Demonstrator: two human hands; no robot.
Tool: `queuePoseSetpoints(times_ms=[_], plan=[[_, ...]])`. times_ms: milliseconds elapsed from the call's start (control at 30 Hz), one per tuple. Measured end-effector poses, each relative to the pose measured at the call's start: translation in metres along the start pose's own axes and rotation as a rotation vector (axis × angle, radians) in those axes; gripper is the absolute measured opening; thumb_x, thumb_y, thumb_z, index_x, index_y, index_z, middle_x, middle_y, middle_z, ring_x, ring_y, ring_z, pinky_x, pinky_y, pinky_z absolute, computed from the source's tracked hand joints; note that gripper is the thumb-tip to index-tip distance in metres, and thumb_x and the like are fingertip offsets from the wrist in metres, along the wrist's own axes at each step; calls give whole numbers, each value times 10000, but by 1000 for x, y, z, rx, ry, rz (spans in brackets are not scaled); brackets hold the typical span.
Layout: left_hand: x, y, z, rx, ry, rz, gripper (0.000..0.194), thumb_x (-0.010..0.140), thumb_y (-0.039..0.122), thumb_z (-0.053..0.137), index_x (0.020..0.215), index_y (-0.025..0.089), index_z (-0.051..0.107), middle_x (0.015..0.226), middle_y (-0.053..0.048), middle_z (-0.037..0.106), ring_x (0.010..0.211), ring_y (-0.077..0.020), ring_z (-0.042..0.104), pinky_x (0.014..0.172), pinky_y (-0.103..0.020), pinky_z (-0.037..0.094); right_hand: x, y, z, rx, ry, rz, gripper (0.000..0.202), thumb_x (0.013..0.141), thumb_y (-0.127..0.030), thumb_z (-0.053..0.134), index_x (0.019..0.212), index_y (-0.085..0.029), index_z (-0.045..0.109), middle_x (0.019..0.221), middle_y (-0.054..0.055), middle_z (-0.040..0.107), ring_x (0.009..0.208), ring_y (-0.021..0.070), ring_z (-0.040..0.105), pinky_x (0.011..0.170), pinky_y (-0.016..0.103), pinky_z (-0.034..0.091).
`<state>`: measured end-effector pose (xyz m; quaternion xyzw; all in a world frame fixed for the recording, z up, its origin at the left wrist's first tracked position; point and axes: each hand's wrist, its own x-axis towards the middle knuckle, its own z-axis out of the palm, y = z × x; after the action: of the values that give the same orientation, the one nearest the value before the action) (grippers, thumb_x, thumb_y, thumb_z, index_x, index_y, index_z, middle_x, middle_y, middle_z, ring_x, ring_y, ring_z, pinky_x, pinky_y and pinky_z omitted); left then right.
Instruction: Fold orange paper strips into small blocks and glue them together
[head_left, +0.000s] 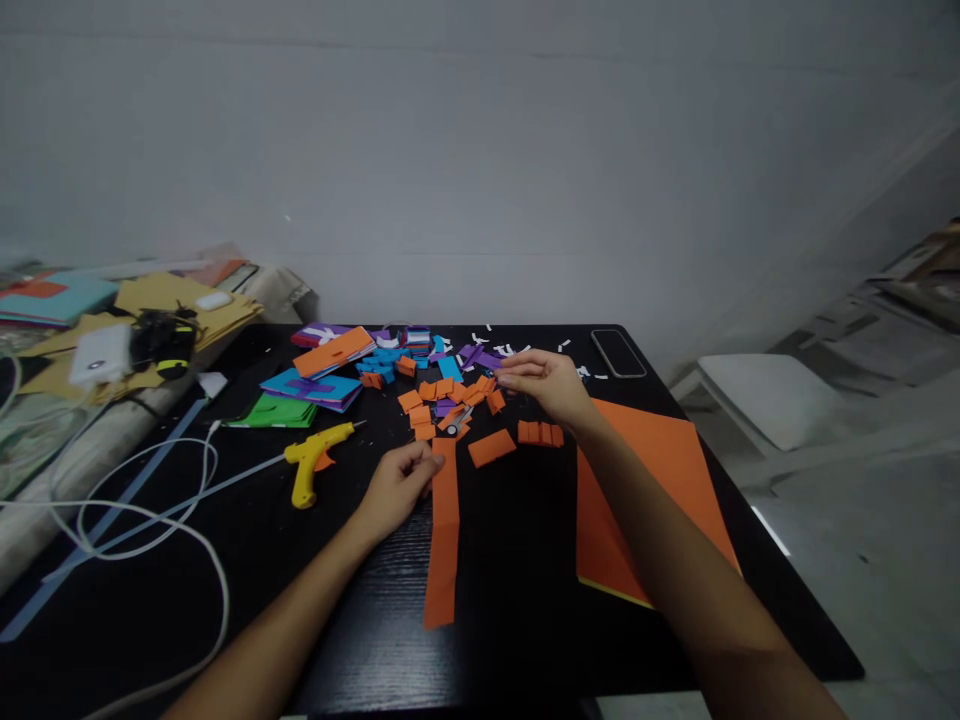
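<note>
My left hand [397, 488] is closed at the left edge of a long orange paper strip [444, 530], its thumb on the strip. Creases cross the strip, which runs toward the table's front. Farther back, my right hand [546, 385] has thumb and fingers pinched together; anything between them is too small to make out. Beside it lies a heap of small folded orange paper pieces [427, 388], with scissors [453, 428] partly buried among them. Two more folded orange pieces, one flat [493, 447] and one pleated [540, 433], lie below my right hand.
A yellow glue gun [315, 460] lies left of my left hand, near a looping white cable [214, 560]. Orange sheets [675, 470] lie under my right forearm. A phone [618, 354] rests at the back right. Folded paper packets [311, 388] and purple scraps [480, 356] lie behind.
</note>
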<state>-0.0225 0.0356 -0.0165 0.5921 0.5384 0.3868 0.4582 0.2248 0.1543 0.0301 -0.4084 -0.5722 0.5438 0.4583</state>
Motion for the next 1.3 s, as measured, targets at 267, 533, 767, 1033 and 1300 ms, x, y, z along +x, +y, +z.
queuePoseSetpoints(times_ms=[267,533,767,1033,1300], plan=[[-1,-5,3,5,100,74,334,865,483,667,740,179,605,591,52,473,566,-112,425,554,-224,332,-1,-4,0,-239,104,-139,245,903,-349,628,1073,-186,696,646,-3,690,633,158,669,677,306,552],[0,-9,4,-3,128,93,308,840,467,718,859,160,721,650,20,577,593,-120,507,561,-225,392,-1,1,-12,-821,250,-180,538,800,-267,748,1323,-204,638,1412,183,620,1311,361,584,1086,536,445],[1,-7,6,-98,129,114,289,812,419,773,895,161,670,645,43,570,574,-98,515,559,-209,424,-9,-10,-1,-843,77,-11,164,932,-275,614,982,-178,737,826,76,772,870,254,739,916,433,531],[-2,-5,6,-115,104,72,318,891,479,688,919,163,665,623,52,543,529,-91,504,502,-192,409,-31,-2,44,-611,-342,-113,216,905,-301,712,1083,-180,736,1057,85,763,778,158,692,723,276,510],[-6,1,4,-69,83,81,290,933,457,622,861,177,640,623,37,587,558,-111,548,540,-204,422,-41,0,61,-480,-445,-60,157,912,-229,678,778,-153,704,669,-13,648,626,117,568,607,229,420]])
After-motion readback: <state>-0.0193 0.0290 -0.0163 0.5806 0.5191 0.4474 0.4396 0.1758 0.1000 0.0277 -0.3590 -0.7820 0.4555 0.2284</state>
